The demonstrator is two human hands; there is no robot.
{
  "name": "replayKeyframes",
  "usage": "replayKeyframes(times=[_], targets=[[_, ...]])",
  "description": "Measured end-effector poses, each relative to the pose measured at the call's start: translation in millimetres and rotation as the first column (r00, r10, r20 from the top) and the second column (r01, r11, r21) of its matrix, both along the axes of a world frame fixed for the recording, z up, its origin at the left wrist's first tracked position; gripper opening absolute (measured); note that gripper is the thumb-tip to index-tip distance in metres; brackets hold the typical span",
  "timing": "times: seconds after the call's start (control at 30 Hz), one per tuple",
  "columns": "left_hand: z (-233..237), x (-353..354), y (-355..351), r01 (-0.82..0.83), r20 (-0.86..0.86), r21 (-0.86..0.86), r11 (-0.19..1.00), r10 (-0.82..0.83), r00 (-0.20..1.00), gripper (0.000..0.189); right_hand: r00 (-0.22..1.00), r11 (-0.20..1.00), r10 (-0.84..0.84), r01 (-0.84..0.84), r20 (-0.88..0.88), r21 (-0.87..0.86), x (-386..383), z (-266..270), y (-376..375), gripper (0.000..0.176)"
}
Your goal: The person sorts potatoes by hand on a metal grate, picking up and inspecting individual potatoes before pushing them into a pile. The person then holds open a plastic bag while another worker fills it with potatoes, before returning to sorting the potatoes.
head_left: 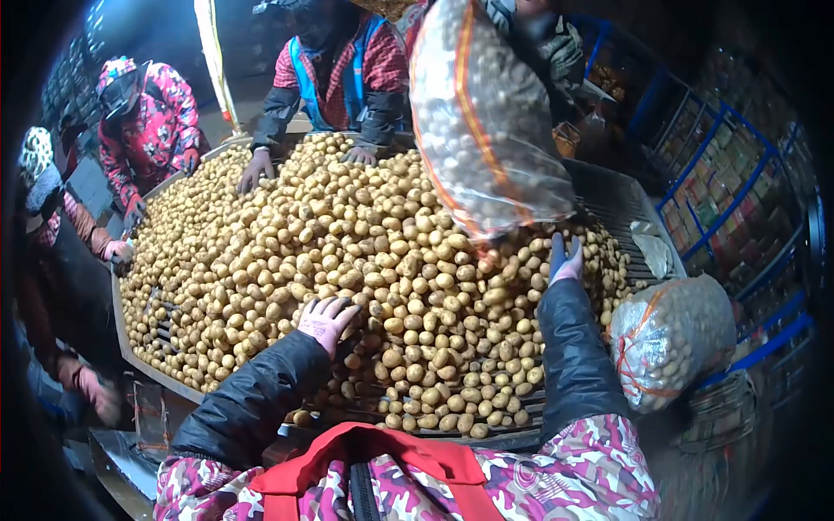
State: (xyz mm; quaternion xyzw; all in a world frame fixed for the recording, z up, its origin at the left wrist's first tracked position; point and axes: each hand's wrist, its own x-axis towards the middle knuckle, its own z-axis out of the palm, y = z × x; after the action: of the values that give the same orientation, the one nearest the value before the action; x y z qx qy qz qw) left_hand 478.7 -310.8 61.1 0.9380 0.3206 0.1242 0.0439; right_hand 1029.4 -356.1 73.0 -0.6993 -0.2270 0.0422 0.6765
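Note:
A big heap of small yellow potatoes covers a slatted sorting table. My left hand, in a pink glove, rests palm-down on the potatoes near the front middle, fingers spread. My right hand, also gloved, is raised at the right side of the heap with fingers straight, just below a large mesh sack of potatoes. Someone at the back right holds that sack up, tilted over the table. Neither of my hands grips anything.
A second tied sack of potatoes sits at the table's right corner. Across the table a person's hands sort potatoes; other people stand along the left side. Blue racks with crates line the right.

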Motion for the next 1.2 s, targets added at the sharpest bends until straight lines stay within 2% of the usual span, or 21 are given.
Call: replayKeyframes(times=[0.07,0.13,0.17,0.2,0.27,0.3,0.33,0.4,0.43,0.47,0.57,0.63,0.67,0.8,0.87,1.0,1.03,1.07,1.1,1.13,1.2], targets=[[13,17,-1,0.036,0.087,0.015,0.999,-0.038,0.995,0.064,0.918,0.801,0.257,-0.028,-0.302,0.598,16,-1,8,0.063],[27,39,6,0.101,0.269,-0.007,0.995,-0.095,0.958,0.064,0.924,0.866,0.236,-0.059,-0.301,0.497,-7,29,0,0.066],[38,54,9,0.071,0.280,0.029,0.997,-0.076,0.957,0.066,0.962,0.946,0.149,-0.071,-0.229,0.317,-8,32,4,0.070],[51,69,14,0.064,0.323,-0.022,0.998,-0.054,0.945,0.069,0.999,0.999,0.023,-0.024,0.029,0.038,-3,23,16,0.070],[51,99,32,0.075,0.436,-0.053,0.996,-0.045,0.899,0.076,0.989,0.965,0.021,0.017,0.145,-0.261,-46,70,6,0.067],[51,113,43,0.061,0.458,-0.079,0.995,-0.018,0.889,0.080,0.987,0.945,0.156,-0.162,0.044,0.285,25,-6,46,0.063],[49,125,53,0.047,0.479,-0.103,0.994,0.008,0.878,0.084,0.987,0.945,0.156,-0.161,0.040,0.284,15,7,48,0.063],[38,143,75,0.018,0.522,-0.201,0.979,0.092,0.848,0.097,0.739,0.643,0.508,0.018,-0.443,0.766,-23,47,42,0.060],[50,150,74,0.015,0.568,-0.339,0.941,0.192,0.800,0.101,0.755,0.591,0.522,0.014,-0.396,0.806,-20,35,47,0.058],[59,155,70,0.023,0.594,-0.472,0.881,0.299,0.747,0.104,0.924,0.767,0.318,-0.119,-0.212,0.630,-22,15,58,0.056],[31,164,80,-0.029,0.671,-0.475,0.879,0.384,0.634,0.112,0.889,0.675,0.402,-0.126,-0.218,0.727,-48,11,52,0.054],[22,161,80,-0.089,0.666,-0.439,0.894,0.390,0.635,0.113,0.969,0.915,0.203,-0.238,0.137,0.325,-73,15,44,0.053],[21,159,80,-0.170,0.626,-0.451,0.876,0.446,0.640,0.113,0.914,0.800,0.373,-0.231,-0.158,0.554,-91,33,41,0.056],[9,145,96,-0.290,0.571,-0.409,0.865,0.491,0.659,0.109,0.943,0.912,0.232,-0.296,0.240,0.283,-106,11,57,0.059],[8,136,93,-0.334,0.531,-0.408,0.850,0.518,0.671,0.104,0.781,0.993,0.027,0.049,0.624,-0.104,-118,16,54,0.069],[-11,120,97,-0.285,0.576,-0.286,0.915,0.402,0.712,0.101,0.765,0.997,0.072,-0.053,0.640,-0.048,-135,23,68,0.079],[1,117,95,-0.301,0.537,-0.330,0.895,0.440,0.720,0.101,0.787,0.998,0.069,-0.062,0.613,-0.033,-133,19,80,0.078],[11,113,92,-0.317,0.491,-0.376,0.870,0.478,0.728,0.100,0.947,0.940,0.204,-0.260,0.249,0.219,-139,32,94,0.068],[12,111,96,-0.334,0.524,-0.330,0.883,0.466,0.713,0.101,0.932,0.837,0.342,-0.245,-0.119,0.489,-134,49,98,0.064],[24,108,97,-0.348,0.505,-0.367,0.863,0.499,0.704,0.102,0.739,0.704,0.531,-0.113,-0.414,0.701,-151,90,93,0.059],[38,100,109,-0.360,0.547,-0.335,0.871,0.491,0.678,0.102,0.772,0.709,0.537,-0.194,-0.341,0.678,-145,102,113,0.057]])
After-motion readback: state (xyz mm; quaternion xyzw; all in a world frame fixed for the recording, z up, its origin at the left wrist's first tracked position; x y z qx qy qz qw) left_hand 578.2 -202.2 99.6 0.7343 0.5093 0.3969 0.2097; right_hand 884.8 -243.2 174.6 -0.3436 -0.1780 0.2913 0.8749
